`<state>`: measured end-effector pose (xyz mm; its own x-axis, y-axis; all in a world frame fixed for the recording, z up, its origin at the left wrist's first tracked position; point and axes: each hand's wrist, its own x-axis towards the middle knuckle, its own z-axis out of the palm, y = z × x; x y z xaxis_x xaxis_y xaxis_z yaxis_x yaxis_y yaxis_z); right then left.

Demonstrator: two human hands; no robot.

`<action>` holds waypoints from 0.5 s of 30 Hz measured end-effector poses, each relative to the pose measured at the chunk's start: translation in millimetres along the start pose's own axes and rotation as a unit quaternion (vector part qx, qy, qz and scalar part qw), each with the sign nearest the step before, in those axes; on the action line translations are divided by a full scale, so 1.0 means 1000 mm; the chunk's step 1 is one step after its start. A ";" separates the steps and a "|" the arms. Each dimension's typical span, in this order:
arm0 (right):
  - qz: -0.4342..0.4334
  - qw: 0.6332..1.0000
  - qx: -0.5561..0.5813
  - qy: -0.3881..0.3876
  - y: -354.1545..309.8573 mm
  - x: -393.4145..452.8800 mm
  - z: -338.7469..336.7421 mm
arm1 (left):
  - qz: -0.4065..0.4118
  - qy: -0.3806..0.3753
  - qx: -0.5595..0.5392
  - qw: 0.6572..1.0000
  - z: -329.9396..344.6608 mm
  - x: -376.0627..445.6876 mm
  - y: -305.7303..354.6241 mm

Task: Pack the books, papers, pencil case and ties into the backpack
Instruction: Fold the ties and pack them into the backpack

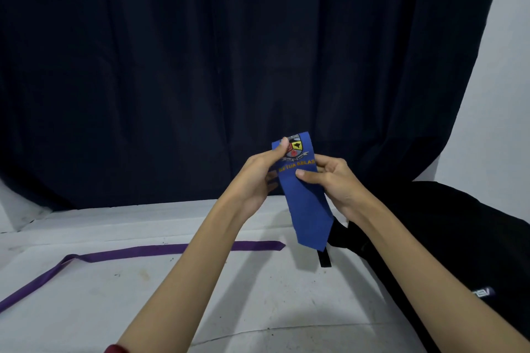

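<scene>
**Above the counter: blue tie pinched in both your hands**

Above the white counter (86,309), you hold a blue tie (305,209) up in front of the dark curtain (229,51). It is a flat, smooth strip of cloth that runs down to an angled point at its lower end, and that point hangs free, just over the edge of the backpack. Near its top sits an embroidered shield crest in yellow, red and black, with gold lettering under it that reads partly "KELAS".

Your left hand (258,172) pinches the tie's upper left edge, thumb pressed on the front beside the crest and fingers curled behind the cloth. Your right hand (335,180) grips the right edge a little lower, thumb laid across the front just under the lettering, the other fingers wrapped behind.

A purple tie (129,253) lies flat on the counter to your left, a long narrow band with one kink where it bends toward you; its far end is cut to a slant and lies near the blue tie's tip, apart from it.

The black backpack (459,238) lies on the counter at your right, soft and matte, with a small label near its lower edge. A black strap (324,258) sticks out from under it onto the white surface. You cannot tell from this view whether it is open or what it holds.

The counter top is scuffed and flecked with small dark marks.
</scene>
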<state>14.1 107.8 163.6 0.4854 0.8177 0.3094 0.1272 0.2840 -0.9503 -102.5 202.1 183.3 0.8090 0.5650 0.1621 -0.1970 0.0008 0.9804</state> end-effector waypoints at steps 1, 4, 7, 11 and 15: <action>0.002 1.000 -0.008 0.002 0.000 -0.001 0.000 | -0.012 0.015 -0.010 1.000 0.000 0.001 0.001; 0.009 1.000 -0.005 0.001 0.003 -0.002 0.004 | -0.003 0.037 -0.030 0.999 0.003 0.003 0.005; 0.016 1.000 0.004 0.003 0.002 -0.001 0.006 | 0.029 0.047 -0.031 0.998 0.008 0.004 0.005; 0.008 1.000 0.013 0.004 -0.003 -0.002 0.009 | 0.056 0.058 -0.022 0.997 0.011 0.004 0.003; 0.004 0.999 -0.021 0.041 -0.004 0.000 0.012 | 0.089 0.058 0.015 0.994 0.010 0.005 0.004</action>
<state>3.0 113.2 167.8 0.5548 0.7762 0.2993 0.1583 0.2547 -0.9540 -94.1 196.4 188.9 0.6928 0.6458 0.3209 -0.3136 -0.1308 0.9405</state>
